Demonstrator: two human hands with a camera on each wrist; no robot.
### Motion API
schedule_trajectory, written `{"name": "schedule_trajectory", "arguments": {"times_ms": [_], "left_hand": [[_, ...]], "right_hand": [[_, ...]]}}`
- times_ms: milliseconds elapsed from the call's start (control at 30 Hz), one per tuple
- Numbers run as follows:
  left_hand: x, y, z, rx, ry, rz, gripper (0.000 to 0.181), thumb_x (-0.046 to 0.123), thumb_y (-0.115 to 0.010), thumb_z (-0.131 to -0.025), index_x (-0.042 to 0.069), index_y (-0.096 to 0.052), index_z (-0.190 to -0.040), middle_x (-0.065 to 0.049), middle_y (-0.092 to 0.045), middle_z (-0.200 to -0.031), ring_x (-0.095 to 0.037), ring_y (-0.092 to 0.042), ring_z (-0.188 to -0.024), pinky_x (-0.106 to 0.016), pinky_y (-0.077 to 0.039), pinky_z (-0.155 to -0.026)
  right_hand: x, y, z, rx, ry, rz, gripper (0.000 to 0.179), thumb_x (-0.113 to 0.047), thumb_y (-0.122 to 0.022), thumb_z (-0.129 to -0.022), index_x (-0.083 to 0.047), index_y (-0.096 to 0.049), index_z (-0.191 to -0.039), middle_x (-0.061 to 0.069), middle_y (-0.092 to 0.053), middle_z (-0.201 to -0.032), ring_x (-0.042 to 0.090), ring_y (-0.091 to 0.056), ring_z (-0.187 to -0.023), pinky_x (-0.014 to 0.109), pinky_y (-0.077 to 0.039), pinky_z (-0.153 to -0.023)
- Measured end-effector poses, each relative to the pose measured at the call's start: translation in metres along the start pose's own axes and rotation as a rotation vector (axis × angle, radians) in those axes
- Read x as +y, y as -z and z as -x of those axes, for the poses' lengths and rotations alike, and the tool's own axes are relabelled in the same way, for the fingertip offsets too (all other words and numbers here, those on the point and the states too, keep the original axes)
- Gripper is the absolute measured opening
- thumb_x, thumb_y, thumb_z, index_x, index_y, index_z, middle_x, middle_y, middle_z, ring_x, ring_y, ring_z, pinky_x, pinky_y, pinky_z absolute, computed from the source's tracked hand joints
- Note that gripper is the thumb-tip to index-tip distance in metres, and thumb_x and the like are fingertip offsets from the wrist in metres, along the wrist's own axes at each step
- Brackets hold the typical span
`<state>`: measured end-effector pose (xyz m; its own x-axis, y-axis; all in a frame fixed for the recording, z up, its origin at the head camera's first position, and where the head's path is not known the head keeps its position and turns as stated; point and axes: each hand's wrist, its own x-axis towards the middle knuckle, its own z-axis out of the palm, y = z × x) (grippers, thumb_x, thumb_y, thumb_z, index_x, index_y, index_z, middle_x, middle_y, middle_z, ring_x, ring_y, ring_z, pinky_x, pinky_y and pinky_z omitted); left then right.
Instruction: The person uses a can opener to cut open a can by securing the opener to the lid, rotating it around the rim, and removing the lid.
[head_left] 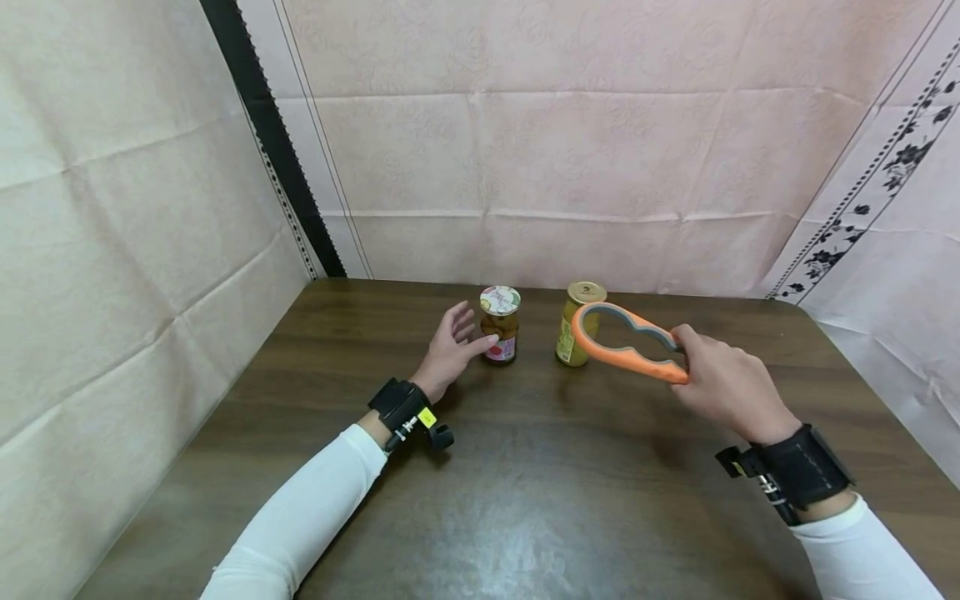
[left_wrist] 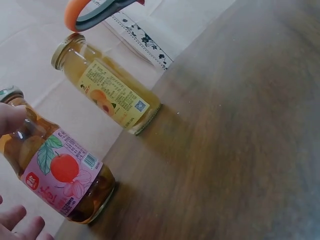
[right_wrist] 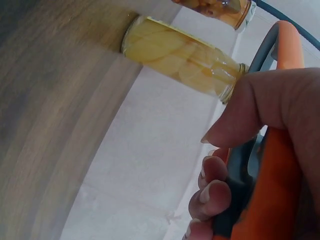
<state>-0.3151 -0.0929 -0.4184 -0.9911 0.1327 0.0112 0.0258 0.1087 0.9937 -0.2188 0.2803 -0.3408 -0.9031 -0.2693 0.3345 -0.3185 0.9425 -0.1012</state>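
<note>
My right hand (head_left: 731, 383) grips an orange jar opener (head_left: 633, 360) with a grey, wavy inner lining. In the right wrist view its fingers curl round the opener (right_wrist: 270, 190). The opener's rounded end overlaps a jar of yellow fruit (head_left: 567, 337) with a gold lid in the head view. Just left of that stands a jar with a pink label (left_wrist: 62, 170), brownish fruit inside and a patterned lid. My left hand (head_left: 447, 354) is beside this second jar, its thumb and fingers spread apart around its left side. Both jars stand upright.
A dark brown wooden table (head_left: 495, 475) bears both jars near its back edge. Pale cloth (head_left: 585, 158) hangs behind and at the sides, with a floral border (head_left: 847, 221) on the right. Both wrists wear black camera straps (head_left: 802, 467).
</note>
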Motion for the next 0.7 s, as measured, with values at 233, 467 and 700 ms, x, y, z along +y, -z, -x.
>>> {"name": "schedule_trajectory", "arguments": {"times_ms": [233,467,700], "left_hand": [[-0.002,-0.006,-0.008,0.034,-0.019,0.042,0.088,0.032,-0.079,-0.089,0.02,-0.026,-0.159,-0.005,-0.035,-0.163,-0.025,-0.037,-0.149,-0.044,-0.031,-0.123],[-0.002,-0.014,-0.014,0.042,-0.036,0.062,0.09,0.029,-0.082,-0.086,0.022,-0.028,-0.158,-0.004,-0.038,-0.161,-0.024,-0.036,-0.15,-0.043,-0.029,-0.124],[-0.005,-0.021,-0.02,0.05,-0.018,0.131,0.088,0.022,-0.083,-0.085,0.022,-0.03,-0.156,-0.006,-0.041,-0.159,-0.025,-0.038,-0.148,-0.044,-0.029,-0.124]], "right_hand": [[-0.005,-0.005,0.002,-0.013,0.03,0.001,0.039,-0.012,-0.071,-0.077,-0.008,-0.054,-0.112,-0.002,-0.047,-0.067,0.016,-0.045,-0.055,0.032,-0.03,-0.045],[-0.008,-0.005,0.002,-0.032,0.045,-0.001,0.039,-0.011,-0.071,-0.079,-0.007,-0.053,-0.113,-0.003,-0.044,-0.067,0.015,-0.041,-0.055,0.029,-0.028,-0.046],[-0.013,-0.005,0.002,-0.053,0.048,-0.003,0.039,-0.011,-0.072,-0.079,-0.008,-0.053,-0.112,-0.002,-0.046,-0.068,0.015,-0.042,-0.056,0.029,-0.029,-0.047]]}}
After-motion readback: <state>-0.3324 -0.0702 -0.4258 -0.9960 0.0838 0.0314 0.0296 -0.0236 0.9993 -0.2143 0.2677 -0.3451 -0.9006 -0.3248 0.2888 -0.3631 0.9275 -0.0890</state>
